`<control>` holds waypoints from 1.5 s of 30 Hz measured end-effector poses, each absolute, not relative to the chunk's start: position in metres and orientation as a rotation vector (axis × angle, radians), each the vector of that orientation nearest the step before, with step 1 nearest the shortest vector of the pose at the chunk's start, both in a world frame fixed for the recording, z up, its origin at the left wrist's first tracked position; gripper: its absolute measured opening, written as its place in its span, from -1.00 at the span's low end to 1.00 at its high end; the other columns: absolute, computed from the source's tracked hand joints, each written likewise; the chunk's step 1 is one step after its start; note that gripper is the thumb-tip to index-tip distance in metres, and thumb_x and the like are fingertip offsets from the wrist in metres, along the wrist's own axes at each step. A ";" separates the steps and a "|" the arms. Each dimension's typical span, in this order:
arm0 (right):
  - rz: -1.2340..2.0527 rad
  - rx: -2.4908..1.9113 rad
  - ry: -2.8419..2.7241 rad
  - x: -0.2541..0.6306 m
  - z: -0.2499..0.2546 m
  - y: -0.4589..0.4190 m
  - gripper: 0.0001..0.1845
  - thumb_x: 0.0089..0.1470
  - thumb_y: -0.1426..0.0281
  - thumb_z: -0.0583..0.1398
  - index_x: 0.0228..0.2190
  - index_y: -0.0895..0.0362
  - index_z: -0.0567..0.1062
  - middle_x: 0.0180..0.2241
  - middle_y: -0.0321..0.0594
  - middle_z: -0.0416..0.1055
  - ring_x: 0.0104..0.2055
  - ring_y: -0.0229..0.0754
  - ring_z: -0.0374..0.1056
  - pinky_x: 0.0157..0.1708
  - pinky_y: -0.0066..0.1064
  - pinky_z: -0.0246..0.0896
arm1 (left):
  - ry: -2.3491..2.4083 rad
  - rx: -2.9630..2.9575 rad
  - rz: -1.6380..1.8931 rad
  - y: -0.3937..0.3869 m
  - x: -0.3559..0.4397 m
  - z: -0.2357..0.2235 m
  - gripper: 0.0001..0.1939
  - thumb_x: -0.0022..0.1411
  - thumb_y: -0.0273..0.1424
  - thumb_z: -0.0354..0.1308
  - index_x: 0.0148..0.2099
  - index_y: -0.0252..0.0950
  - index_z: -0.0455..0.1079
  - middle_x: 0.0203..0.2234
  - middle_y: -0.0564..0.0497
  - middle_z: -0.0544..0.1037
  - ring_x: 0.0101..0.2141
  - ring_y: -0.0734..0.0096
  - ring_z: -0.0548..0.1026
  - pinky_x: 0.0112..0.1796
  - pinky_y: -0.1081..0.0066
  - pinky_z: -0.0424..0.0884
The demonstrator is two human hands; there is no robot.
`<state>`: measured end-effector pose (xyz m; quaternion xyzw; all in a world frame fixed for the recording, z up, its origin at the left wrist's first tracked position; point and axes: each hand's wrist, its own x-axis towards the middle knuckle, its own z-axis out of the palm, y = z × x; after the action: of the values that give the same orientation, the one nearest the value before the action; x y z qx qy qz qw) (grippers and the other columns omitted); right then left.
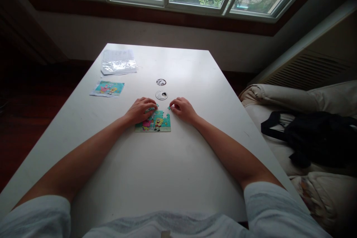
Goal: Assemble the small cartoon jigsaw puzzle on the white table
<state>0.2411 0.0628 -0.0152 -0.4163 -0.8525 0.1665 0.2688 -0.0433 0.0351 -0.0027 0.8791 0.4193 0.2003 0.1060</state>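
Observation:
A partly assembled jigsaw puzzle (166, 123) with a teal cartoon picture lies flat on the white table (178, 171). Its upper right edge is uneven, with gaps. My left hand (142, 109) rests over the puzzle's upper left part, hiding it, with its fingers bent. At those fingertips shows a small teal puzzle piece (157, 105); whether it is loose or joined I cannot tell. Just beyond the puzzle's upper right corner, my right hand (182, 109) pinches another small teal puzzle piece (169, 108) between thumb and fingers.
A picture card (108, 89) with a similar cartoon lies on the left, below papers in a clear plastic sleeve (119, 62). Two round inserts (161, 95) sit in the tabletop beyond my hands. On the right, a dark bag (320, 137) lies on a pale sofa (262, 98). Windows are ahead.

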 end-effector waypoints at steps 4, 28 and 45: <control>0.436 -1.125 -2.300 0.241 -0.015 0.062 -0.90 0.18 0.44 0.22 -0.27 0.05 0.56 -0.40 -0.24 0.37 -0.28 -0.11 0.23 -0.20 -0.29 0.09 | 1.236 2.585 0.593 0.035 -0.043 -0.002 -0.73 0.35 -0.33 0.09 0.03 -0.07 0.53 0.09 0.01 0.54 0.09 0.12 0.41 0.13 0.08 0.29; 0.448 -1.126 -2.300 0.240 -0.014 0.062 -0.89 0.18 0.43 0.21 -0.28 0.06 0.57 -0.40 -0.23 0.37 -0.27 -0.10 0.23 -0.19 -0.28 0.10 | 1.241 2.568 0.577 0.033 -0.042 0.001 -0.72 0.35 -0.33 0.07 0.02 -0.08 0.54 0.09 0.01 0.53 0.09 0.13 0.40 0.16 0.07 0.27; 0.449 -1.138 -2.304 0.240 -0.014 0.061 -0.89 0.20 0.41 0.20 -0.28 0.06 0.56 -0.40 -0.23 0.36 -0.27 -0.11 0.23 -0.19 -0.28 0.10 | 1.241 2.558 0.573 0.033 -0.043 0.001 -0.71 0.35 -0.33 0.07 0.03 -0.07 0.54 0.09 0.01 0.53 0.11 0.13 0.39 0.17 0.08 0.25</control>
<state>0.2399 0.0610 -0.0136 -0.4207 -0.8521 0.1660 0.2634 -0.0429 0.0328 0.0009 0.8756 0.4247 0.1961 0.1203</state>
